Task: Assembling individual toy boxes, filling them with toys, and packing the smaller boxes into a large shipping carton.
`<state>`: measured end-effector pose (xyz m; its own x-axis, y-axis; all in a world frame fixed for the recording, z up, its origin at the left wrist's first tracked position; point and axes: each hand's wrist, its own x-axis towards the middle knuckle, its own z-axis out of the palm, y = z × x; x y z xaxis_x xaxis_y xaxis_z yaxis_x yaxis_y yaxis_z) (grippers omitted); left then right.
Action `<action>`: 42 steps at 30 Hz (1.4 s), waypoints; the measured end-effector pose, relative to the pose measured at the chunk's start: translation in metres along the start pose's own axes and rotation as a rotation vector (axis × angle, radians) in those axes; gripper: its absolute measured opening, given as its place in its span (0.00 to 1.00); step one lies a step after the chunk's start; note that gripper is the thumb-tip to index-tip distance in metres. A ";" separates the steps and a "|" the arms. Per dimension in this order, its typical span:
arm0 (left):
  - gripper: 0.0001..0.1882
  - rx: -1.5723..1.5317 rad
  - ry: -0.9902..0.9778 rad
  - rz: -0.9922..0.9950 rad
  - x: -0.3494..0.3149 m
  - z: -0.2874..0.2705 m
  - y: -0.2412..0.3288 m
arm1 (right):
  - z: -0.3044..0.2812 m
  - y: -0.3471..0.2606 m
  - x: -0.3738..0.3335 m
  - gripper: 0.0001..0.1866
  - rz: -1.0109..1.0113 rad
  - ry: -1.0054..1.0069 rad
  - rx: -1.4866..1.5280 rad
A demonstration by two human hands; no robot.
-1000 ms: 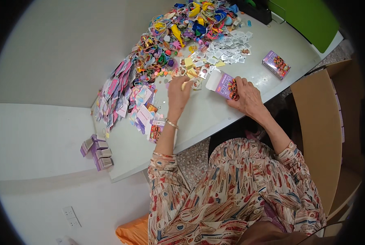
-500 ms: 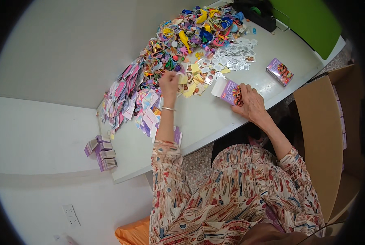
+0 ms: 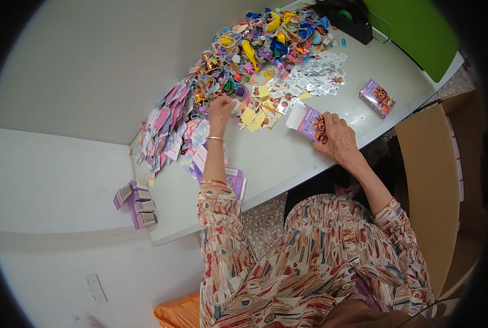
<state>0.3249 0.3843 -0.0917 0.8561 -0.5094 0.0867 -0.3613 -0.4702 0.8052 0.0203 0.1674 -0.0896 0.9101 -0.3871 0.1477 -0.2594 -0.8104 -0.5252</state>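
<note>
My right hand (image 3: 339, 139) is closed around a small purple carton (image 3: 311, 124), its white end flap open and facing left. My left hand (image 3: 221, 113) is at the near edge of a heap of small colourful trinkets (image 3: 255, 52), fingers drawn together. Something small and pale shows by its fingertips, too small to name. Just right of that hand lie loose yellow and picture cards (image 3: 260, 112). Behind them is a spread of small white packets (image 3: 320, 74). Pink and purple printed packets (image 3: 164, 120) are piled to the left.
A closed purple carton (image 3: 377, 98) rests at the table's right. Flattened-looking purple cartons (image 3: 235, 183) lie under my left forearm. Bundled purple pieces (image 3: 137, 205) sit at the left end. A tape dispenser (image 3: 347, 22) stands far right; a large cardboard box (image 3: 432, 191) is beside the table.
My left hand has shifted a little left, away from the yellow cards; the yellow piece at its fingertips is no longer there. The right hand still holds the carton almost in place.
</note>
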 end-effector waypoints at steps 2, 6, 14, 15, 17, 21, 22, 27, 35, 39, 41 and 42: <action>0.06 0.168 0.017 0.027 0.006 0.022 0.004 | 0.001 0.003 0.000 0.33 0.009 0.005 -0.007; 0.07 0.537 0.128 0.146 0.010 0.054 -0.002 | 0.002 0.008 -0.001 0.32 -0.014 0.024 -0.002; 0.09 0.561 0.136 0.201 0.016 0.046 -0.022 | 0.002 0.009 -0.002 0.32 -0.005 0.028 -0.011; 0.09 0.566 0.144 0.203 0.017 0.036 -0.023 | 0.001 0.007 -0.002 0.33 -0.020 0.031 -0.006; 0.09 0.365 0.228 0.265 0.013 0.011 -0.027 | -0.001 -0.001 0.001 0.33 -0.049 0.039 0.005; 0.03 -0.111 0.102 0.055 0.001 -0.006 0.031 | 0.001 -0.001 0.002 0.33 -0.042 0.014 -0.016; 0.04 -0.187 0.020 0.067 -0.003 -0.003 0.054 | 0.000 0.001 0.003 0.34 -0.014 -0.014 -0.024; 0.06 -0.497 -0.205 0.017 -0.028 0.024 0.131 | 0.000 -0.001 0.007 0.33 0.018 -0.021 -0.005; 0.05 -0.561 -0.444 -0.004 -0.056 0.091 0.131 | -0.006 0.005 -0.003 0.33 0.016 -0.036 0.040; 0.08 -0.312 -0.365 0.099 -0.066 0.112 0.126 | -0.008 0.010 -0.007 0.33 0.009 -0.026 0.069; 0.10 0.171 -0.176 0.392 -0.075 0.121 0.137 | -0.008 0.014 -0.009 0.33 0.020 -0.027 0.073; 0.13 0.245 -0.089 0.561 -0.079 0.125 0.139 | -0.007 0.013 -0.009 0.33 0.013 -0.018 0.079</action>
<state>0.1609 0.2694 -0.0603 0.4807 -0.7804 0.3998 -0.8310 -0.2598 0.4919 0.0063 0.1573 -0.0915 0.9125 -0.3893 0.1260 -0.2458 -0.7677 -0.5918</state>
